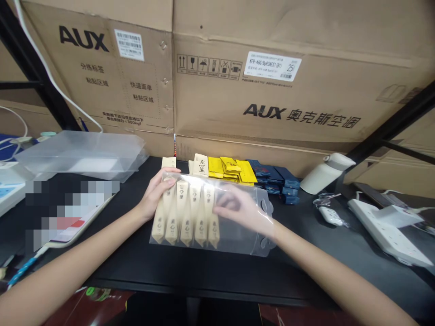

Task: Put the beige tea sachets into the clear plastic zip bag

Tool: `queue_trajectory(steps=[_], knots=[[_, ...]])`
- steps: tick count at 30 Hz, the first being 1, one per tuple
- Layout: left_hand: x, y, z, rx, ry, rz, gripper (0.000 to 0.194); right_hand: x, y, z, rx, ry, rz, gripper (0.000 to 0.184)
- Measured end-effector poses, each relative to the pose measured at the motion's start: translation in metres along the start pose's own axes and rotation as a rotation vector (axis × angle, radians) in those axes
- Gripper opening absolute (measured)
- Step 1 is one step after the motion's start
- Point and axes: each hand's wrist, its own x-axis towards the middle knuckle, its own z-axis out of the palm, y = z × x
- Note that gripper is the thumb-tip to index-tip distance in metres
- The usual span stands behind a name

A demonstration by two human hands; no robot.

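A clear plastic box lies tilted toward me above the black table, with a row of several slim beige packets with dark lettering standing in its left part. My left hand is closed on the box's left end, thumb over the top edge. Through the open right end, my right hand reaches inside the box. Its thumb and fingers are bent at the edge of the rightmost packet, which they appear to pinch. The plastic's glare partly blurs these fingers.
Behind the box lie more beige packets, yellow packets and dark blue packets. A white bottle and a power strip are at right. Clear plastic sleeves and a tablet lie left. Large cartons stand behind.
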Motion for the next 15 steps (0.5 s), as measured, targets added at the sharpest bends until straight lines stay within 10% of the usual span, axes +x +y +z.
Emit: queue_trajectory(steps=[6,15], knots=[[-0.003,-0.005,0.001,-0.066,-0.085,0.052,0.043,0.020,-0.011,0.016,0.042,-0.189,-0.226,0.073],[-0.005,-0.001,-0.003,0.012,-0.107,0.238,0.048,0.031,-0.015,0.057,0.332,-0.069,-0.205,0.077]])
